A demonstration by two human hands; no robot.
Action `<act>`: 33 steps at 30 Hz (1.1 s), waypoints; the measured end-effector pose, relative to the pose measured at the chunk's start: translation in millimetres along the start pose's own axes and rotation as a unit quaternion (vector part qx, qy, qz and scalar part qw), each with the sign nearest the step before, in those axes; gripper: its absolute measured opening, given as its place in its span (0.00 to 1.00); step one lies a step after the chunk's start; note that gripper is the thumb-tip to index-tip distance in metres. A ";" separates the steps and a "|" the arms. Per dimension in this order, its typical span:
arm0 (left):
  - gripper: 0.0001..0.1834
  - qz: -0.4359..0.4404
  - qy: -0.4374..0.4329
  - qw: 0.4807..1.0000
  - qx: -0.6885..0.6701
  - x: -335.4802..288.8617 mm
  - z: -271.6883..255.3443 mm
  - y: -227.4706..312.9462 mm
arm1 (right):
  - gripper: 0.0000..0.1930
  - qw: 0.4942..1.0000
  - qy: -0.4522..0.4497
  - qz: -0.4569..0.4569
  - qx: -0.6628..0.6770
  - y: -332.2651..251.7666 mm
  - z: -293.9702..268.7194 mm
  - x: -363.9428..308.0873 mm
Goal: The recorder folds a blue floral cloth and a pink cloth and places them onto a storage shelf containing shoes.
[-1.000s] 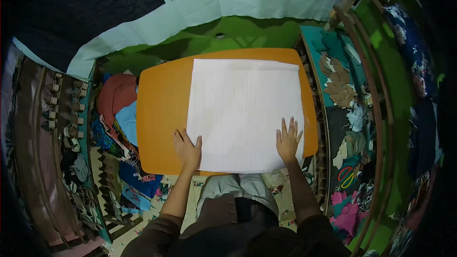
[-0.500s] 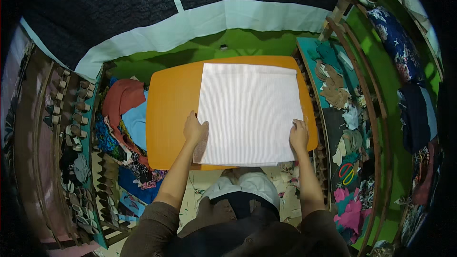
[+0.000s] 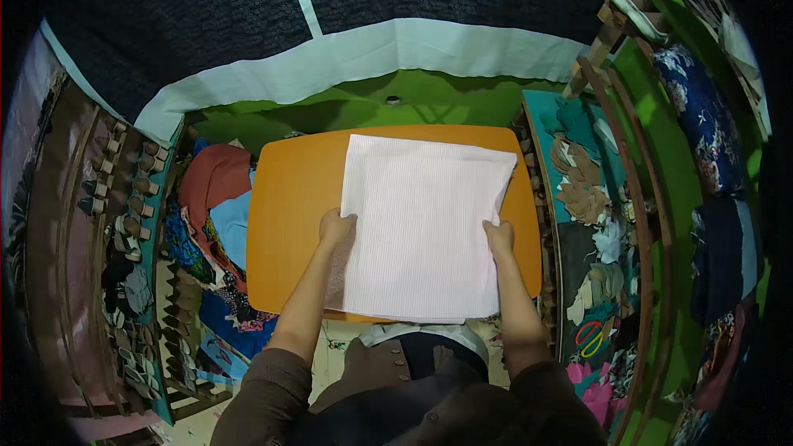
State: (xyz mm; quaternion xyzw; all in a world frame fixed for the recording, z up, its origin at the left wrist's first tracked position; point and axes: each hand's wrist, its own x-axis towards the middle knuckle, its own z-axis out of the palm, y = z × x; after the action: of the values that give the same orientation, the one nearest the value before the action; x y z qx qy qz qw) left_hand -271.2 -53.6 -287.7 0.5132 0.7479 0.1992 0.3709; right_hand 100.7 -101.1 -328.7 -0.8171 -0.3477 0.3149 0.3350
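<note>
A folded white fabric (image 3: 423, 231) with fine pinkish stripes lies over the right and middle part of an orange table (image 3: 285, 198). Its near edge reaches the table's front edge. My left hand (image 3: 336, 230) grips its left edge, the thumb on top and the fingers hidden beneath. A darker layer or underside shows below that edge, next to my left wrist. My right hand (image 3: 499, 236) pinches the right edge, which is drawn inward there, while the far right corner juts outward.
Piled coloured clothes (image 3: 216, 182) sit left of the table. A shelf of shoes (image 3: 136, 223) stands farther left. On the right, a rack holds fabric scraps (image 3: 578, 186) and red-and-yellow-handled scissors (image 3: 590, 339). A dark curtain (image 3: 446, 0) with a pale border hangs at the back.
My right hand has moved inward to the left, pulling the fabric's right edge in. My left hand now grips the left edge more tightly. The whole view has shifted slightly.
</note>
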 end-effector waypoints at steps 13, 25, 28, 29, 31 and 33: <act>0.17 0.006 -0.039 0.887 -0.459 0.2 18.2 -12.5 | 0.29 0.915 -0.202 0.182 0.299 -47.1 -10.8 -23.7; 0.19 -0.050 -0.063 0.893 -0.442 -16.6 3.5 -2.7 | 0.30 0.800 -0.395 0.245 0.379 -54.1 -24.2 -38.4; 0.19 -0.053 -0.056 0.887 -0.454 -20.8 2.7 5.2 | 0.30 0.764 -0.412 0.249 0.429 -48.7 -28.2 -38.1; 0.19 -0.054 -0.056 0.887 -0.455 -23.6 0.4 9.6 | 0.30 0.759 -0.405 0.249 0.445 -47.8 -29.9 -37.3; 0.20 -0.008 -0.044 0.929 -0.367 -28.8 -6.1 18.5 | 0.30 0.775 -0.391 0.236 0.437 -47.5 -34.4 -27.1; 0.19 -0.001 -0.041 0.918 -0.394 -21.6 -9.6 17.3 | 0.30 0.798 -0.371 0.217 0.423 -48.6 -42.5 -9.5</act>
State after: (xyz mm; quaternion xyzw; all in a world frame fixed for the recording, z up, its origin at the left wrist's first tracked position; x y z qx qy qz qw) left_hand -263.4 -65.8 -262.2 0.3328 0.5935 0.4562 0.5735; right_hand 109.7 -96.6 -264.3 -0.4686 -0.0913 0.7741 0.4157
